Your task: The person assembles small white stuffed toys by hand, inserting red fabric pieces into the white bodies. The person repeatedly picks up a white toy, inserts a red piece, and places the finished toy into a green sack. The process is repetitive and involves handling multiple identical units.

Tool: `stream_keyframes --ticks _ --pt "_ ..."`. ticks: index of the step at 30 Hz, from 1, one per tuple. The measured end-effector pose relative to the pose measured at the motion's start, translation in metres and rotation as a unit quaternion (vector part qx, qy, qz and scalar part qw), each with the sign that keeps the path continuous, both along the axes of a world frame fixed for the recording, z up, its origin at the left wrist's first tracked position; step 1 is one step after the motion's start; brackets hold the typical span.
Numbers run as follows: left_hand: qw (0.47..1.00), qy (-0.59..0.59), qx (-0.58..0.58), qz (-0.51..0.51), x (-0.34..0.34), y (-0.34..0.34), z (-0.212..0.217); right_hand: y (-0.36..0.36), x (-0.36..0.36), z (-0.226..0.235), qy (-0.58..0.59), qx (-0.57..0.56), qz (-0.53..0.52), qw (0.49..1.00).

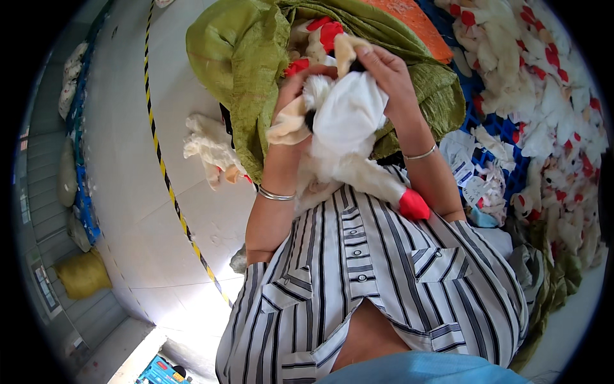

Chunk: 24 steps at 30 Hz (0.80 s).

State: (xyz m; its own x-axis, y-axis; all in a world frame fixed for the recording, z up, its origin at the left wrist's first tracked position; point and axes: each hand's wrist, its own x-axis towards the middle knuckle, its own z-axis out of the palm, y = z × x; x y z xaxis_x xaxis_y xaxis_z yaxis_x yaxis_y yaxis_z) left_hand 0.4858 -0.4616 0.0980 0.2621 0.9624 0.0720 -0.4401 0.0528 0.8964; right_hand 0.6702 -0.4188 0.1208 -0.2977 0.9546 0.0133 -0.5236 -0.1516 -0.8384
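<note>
Between my hands is a limp, seemingly unstuffed plush toy skin (354,109), white and cream with floppy ears. One of its legs, ending in a red tip (414,205), lies across my striped shirt. My right hand (389,75) pinches a cream ear at the top of the skin. Round the skin's left side my left hand (295,88) is closed, its fingers partly hidden behind the fabric. Just beyond both hands, a green woven sack (240,48) gapes with more white and red plush pieces (314,41) inside.
At right, a large heap of white and red plush skins (550,121) lies by blue plastic lattice (491,125) and labelled packets (459,153). Orange sacking (416,25) is behind the green sack. A loose plush skin (214,144) and striped floor tape (167,169) are left; a yellow sack (83,274) is farther off.
</note>
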Motion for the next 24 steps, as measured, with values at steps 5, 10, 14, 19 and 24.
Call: stream_keyframes --ticks 5,10,14,19,24 --pt "0.981 -0.184 0.063 -0.008 -0.007 -0.025 0.021 0.008 0.007 0.009 0.056 -0.009 -0.189 0.98" --pt "0.989 0.13 0.015 0.075 -0.002 -0.055 0.046 -0.003 0.007 0.075 0.137 0.179 -0.22 0.949" --pt "0.957 0.27 -0.011 0.106 -0.029 -0.064 0.084 -0.029 -0.003 0.137 0.097 0.201 -0.235 0.946" --pt "0.838 0.307 0.303 0.333 -0.12 -0.027 0.21 -0.058 -0.012 0.221 0.041 0.346 -0.239 0.906" --pt "0.891 0.001 0.411 0.195 -0.125 -0.053 0.276 -0.062 -0.021 0.202 -0.114 0.4 -0.194 0.888"
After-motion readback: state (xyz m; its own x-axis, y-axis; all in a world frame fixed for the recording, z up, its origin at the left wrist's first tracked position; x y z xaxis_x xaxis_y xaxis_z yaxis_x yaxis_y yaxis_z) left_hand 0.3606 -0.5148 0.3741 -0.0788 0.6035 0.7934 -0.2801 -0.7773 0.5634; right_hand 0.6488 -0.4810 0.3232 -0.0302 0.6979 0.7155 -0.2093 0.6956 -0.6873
